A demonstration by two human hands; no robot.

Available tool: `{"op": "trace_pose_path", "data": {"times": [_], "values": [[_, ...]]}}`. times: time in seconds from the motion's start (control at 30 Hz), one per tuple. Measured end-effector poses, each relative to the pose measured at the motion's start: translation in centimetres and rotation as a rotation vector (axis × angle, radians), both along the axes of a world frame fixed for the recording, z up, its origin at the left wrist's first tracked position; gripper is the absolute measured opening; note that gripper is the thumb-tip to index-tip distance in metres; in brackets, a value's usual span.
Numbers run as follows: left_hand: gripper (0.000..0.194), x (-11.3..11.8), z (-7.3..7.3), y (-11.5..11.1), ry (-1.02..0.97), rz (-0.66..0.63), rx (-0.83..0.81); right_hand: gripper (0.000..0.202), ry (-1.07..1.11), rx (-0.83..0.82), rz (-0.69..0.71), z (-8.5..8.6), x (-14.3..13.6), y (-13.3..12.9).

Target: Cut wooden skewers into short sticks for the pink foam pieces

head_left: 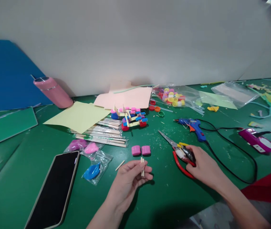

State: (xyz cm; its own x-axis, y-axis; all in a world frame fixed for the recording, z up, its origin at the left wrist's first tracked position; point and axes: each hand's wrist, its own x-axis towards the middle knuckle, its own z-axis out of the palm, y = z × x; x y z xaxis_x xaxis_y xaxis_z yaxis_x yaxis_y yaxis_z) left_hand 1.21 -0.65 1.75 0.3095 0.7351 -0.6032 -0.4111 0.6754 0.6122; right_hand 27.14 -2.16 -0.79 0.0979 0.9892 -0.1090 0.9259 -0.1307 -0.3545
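Two pink caps (135, 150) lay unjoined below built stick models (132, 122) at 12 o'clock; the left hand (130, 175) pinched sticks (142, 168), the right hand (203, 163) a red-handled tool (182, 170).

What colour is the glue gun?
The glue gun is blue with an orange trigger, best seen in the head view.

A pale, plain wall (135, 44) rises directly behind a green tabletop (164, 197); a blue board (4, 76) leans at the left, with a green board (9, 127) lying before it; soft light falls on the wall, greyer toward the upper edge.
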Motion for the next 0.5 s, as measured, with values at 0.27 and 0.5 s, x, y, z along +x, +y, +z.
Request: {"op": "trace_pose_path", "data": {"times": [0.27,0.5], "values": [[0.008,-0.3,-0.2,0.0,-0.099,-0.044,0.097,0.044,0.499,0.019,0.100,1.8,-1.1,-0.8],[0.008,-1.0,-0.3,-0.1,-0.135,-0.055,0.202,0.062,0.444,-0.063,0.271,4.1,-4.6,-1.1]]}}
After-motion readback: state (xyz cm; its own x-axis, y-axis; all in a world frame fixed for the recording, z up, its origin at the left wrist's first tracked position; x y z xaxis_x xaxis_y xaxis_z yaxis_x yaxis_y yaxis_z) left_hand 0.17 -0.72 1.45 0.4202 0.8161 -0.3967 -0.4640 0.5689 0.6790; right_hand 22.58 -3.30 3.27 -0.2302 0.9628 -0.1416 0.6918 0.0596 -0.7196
